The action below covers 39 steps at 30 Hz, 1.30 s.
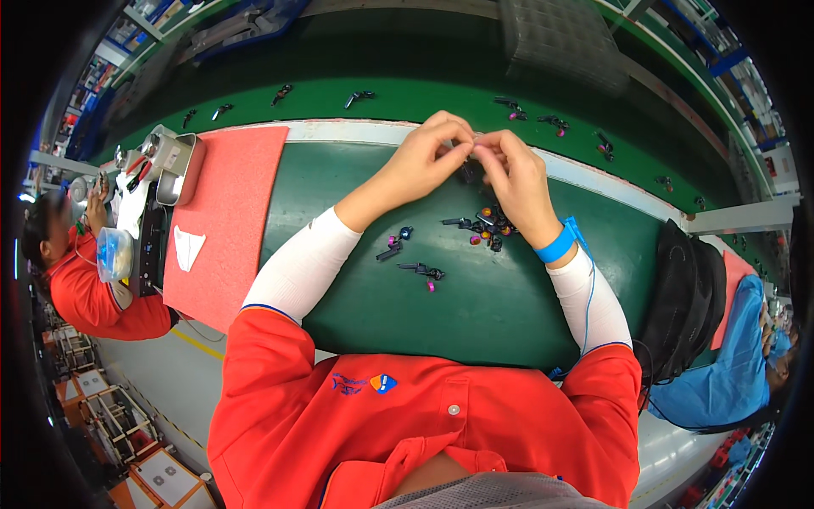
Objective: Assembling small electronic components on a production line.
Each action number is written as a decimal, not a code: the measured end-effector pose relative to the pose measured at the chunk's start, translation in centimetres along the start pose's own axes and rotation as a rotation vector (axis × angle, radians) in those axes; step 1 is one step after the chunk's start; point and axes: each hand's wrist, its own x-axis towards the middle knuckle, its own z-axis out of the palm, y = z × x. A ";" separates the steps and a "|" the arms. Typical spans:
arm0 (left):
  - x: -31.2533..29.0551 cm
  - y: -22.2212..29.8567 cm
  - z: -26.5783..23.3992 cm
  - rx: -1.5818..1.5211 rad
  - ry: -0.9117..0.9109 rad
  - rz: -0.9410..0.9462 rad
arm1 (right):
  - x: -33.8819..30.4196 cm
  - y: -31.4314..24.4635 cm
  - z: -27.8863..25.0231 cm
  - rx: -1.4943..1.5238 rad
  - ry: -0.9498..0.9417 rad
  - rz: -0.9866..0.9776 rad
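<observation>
Bordering a far green belt (424,103), the green tabletop (509,314) has a pink mat (246,204) at left and black fabric (685,297) crowding its right edge. Left hand (431,157) and right hand (519,180) meet, pinching a small dark part (465,173), beyond a pile of parts (487,226).

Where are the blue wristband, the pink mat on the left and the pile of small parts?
Blue wristband (556,247): head view, outside of band.
Pink mat (231,227): head view, bare middle.
Pile of small parts (487,225): head view, its middle.

Pink mat (237,225) lay at left of frame; black item (685,297), probably bag, slumped at right; metal tin (175,188) sat upper left.
</observation>
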 end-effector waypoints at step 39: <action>0.0 0.6 -0.1 -0.511 -0.056 -0.379 | 0.3 0.4 -0.3 0.004 0.129 0.003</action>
